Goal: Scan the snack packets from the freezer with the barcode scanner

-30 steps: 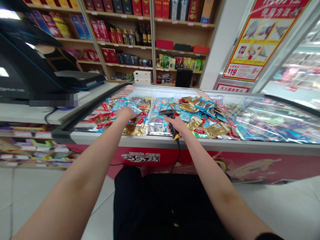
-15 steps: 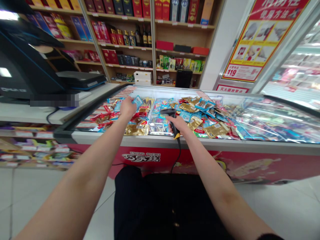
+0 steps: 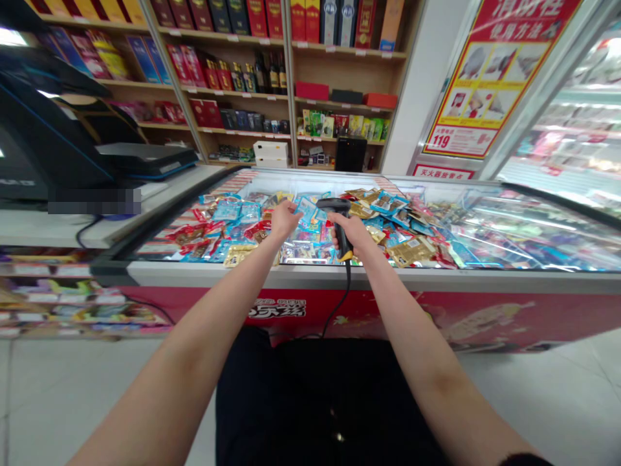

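My right hand (image 3: 353, 233) is shut around a black handheld barcode scanner (image 3: 339, 223) with a yellow base, its head tipped toward my left hand. My left hand (image 3: 285, 220) pinches a small blue snack packet (image 3: 305, 209), held just left of the scanner head and above the freezer. Below both hands, a chest freezer (image 3: 339, 276) with a red front is heaped with blue, gold and red snack packets (image 3: 242, 223). A wire divider between the packets is mostly hidden.
A black scanner cable (image 3: 339, 310) hangs down the freezer front. A sliding glass lid (image 3: 543, 226) covers the freezer's right side. A counter with a dark monitor (image 3: 43, 136) stands at left. Wooden shelves (image 3: 233, 97) of boxed goods and bottles fill the back.
My left hand has moved right with the blue packet, closing on the scanner. The right hand and scanner stay nearly still, while the whole view has shifted slightly.
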The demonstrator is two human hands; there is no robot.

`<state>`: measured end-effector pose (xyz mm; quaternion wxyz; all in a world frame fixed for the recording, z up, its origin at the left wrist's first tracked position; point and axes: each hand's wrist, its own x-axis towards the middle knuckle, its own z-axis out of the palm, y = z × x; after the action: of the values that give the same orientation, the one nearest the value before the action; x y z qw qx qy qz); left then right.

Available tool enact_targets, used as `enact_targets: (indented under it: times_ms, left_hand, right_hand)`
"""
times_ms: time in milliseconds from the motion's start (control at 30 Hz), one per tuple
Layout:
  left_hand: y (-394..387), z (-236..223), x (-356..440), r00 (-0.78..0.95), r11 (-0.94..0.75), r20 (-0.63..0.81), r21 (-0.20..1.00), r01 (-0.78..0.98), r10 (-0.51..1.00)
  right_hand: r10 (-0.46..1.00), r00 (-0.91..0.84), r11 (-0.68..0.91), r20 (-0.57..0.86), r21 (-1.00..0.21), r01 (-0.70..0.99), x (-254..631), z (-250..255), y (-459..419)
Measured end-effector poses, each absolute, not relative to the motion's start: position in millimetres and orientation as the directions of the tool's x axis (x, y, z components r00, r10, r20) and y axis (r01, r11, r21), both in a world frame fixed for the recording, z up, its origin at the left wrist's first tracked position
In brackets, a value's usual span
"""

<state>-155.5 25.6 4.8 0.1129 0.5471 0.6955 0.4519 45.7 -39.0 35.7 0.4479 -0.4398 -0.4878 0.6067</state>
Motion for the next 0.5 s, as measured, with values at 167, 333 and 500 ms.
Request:
enact_targets:
  times_ms: [167,333,500]
  left_hand:
    - [27,6,-139,-0.347,-0.006,0.34,0.722,0.692,0.874]
    - [32,2,-135,-0.342,0.006,0.342,0.7,0.715,0.875]
    - [34,-1,-135,-0.344,0.013,0.347,0.686,0.727,0.873]
  right_hand:
    - [0.97,-0.223,-0.124,-0.097,-0.986,-0.111,48,35,-41]
    - [0.967,-0.231,-0.134,-0.107,-0.986,-0.104,51,33,-40]
    - [0.967,-0.228,-0.142,-0.116,-0.985,-0.101,51,34,-41]
